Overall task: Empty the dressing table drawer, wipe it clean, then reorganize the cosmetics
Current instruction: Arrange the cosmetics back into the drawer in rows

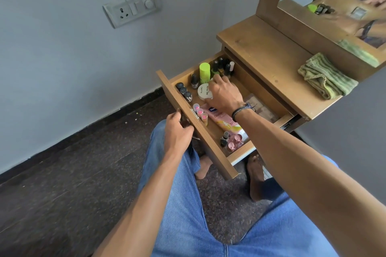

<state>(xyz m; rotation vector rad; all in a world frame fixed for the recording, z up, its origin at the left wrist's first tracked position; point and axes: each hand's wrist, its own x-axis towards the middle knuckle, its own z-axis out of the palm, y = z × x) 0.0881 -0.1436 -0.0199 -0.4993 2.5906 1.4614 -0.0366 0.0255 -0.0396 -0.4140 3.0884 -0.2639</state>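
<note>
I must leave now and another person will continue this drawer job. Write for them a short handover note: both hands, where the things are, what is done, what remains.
Left hand grips the front of the open wooden drawer.
Right hand is inside it, fingers curled round the white round jar.
In the drawer: lime-green cylinder bottle, dark nail-polish bottles, pink tube.
Striped green cloth lies on the tabletop.
Done: drawer opened.
Left: empty it, wipe, reorganize.

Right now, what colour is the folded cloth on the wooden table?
The folded cloth is striped green and yellowish; head view.
</note>
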